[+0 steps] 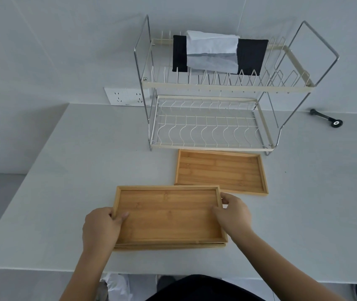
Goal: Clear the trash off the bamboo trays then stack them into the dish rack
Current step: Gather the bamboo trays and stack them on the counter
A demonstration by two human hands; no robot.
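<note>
Before the dish rack [212,118], both hands [169,222] grip a bamboo tray [169,216].

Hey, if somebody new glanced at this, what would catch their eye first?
Probably both hands, left and right, gripping the short ends of a bamboo tray at the counter's near edge. Behind it lies a second tray, bare, before a two-tier dish rack whose top shelf holds a black cloth and white paper.

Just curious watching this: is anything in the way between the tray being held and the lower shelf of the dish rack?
Yes: a second bamboo tray lies directly before the lower shelf, between it and the held tray.
</note>
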